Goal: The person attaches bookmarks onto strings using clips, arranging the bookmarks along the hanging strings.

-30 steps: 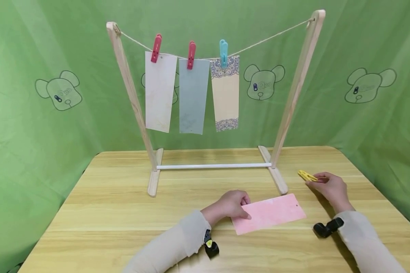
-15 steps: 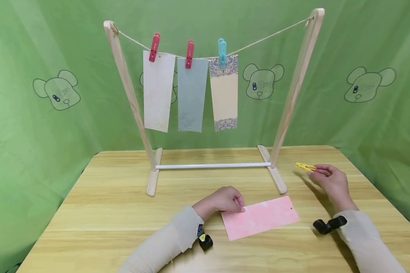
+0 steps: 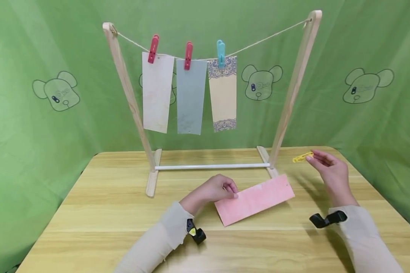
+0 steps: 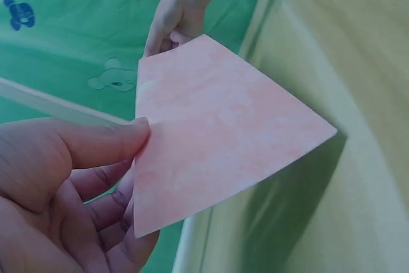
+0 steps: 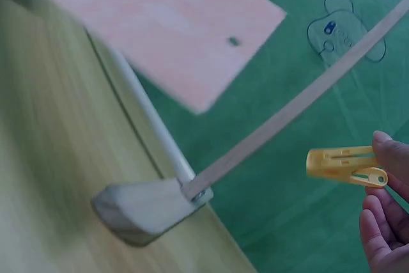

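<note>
In the head view my left hand pinches a pink paper card by its upper left edge, tilted above the table. The left wrist view shows the thumb on the face of the card and the fingers behind it. A small hole is visible near the card's far end. Off to the right, my right hand holds a yellow clothespin between thumb and fingers. The right wrist view shows the clothespin gripped at its handle end, apart from the card.
A wooden stand carries a string across the back. From it hang a white card and a grey-blue card under red clothespins, plus a patterned cream card under a blue clothespin. A white rod joins the feet.
The pink card has risen off the table and shifted left with my left hand. My right hand has lifted the yellow clothespin higher and slightly left.
</note>
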{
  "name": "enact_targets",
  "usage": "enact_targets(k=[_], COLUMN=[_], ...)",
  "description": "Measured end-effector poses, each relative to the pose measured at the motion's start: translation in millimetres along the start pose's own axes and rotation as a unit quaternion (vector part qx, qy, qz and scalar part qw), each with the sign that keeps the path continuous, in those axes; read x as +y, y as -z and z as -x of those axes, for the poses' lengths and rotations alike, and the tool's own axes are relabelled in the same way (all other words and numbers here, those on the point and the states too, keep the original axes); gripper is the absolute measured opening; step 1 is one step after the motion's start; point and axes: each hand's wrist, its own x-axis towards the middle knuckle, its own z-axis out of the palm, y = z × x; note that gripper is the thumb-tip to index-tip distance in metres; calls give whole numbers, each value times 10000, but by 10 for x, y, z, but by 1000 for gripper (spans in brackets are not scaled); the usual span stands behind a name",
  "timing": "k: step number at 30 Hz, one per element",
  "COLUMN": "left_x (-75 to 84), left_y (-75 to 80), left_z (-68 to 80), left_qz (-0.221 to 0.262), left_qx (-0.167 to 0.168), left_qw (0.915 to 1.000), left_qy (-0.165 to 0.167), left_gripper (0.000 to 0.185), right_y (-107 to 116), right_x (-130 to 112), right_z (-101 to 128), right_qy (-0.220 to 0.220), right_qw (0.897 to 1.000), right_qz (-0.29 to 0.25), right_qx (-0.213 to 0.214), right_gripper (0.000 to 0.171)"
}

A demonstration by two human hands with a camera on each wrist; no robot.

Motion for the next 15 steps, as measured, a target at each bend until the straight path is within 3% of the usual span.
enact_targets(k=[4, 8, 10, 15], left_x=[39, 74, 81, 91], left_y=[103, 190, 225, 288], left_z=[13, 32, 33, 23], left_qz=[92, 388, 549, 915], left_qx=[267, 514, 620, 863], left_qw=[9996, 9979, 9965, 9918], left_qy=[-98, -64, -85, -206], left_gripper=[4, 4, 5, 8], right_y=[-75, -141, -167, -239], right_x=[-105, -261, -353, -583], right_z=[-7, -17, -27, -52], right_qy=[196, 358, 409, 440], right_qw=[9998, 9969, 9959, 9974], right_qz=[-5, 676, 766, 300], right_qx=[-90, -197, -262, -495], right_gripper=[34, 40, 38, 28])
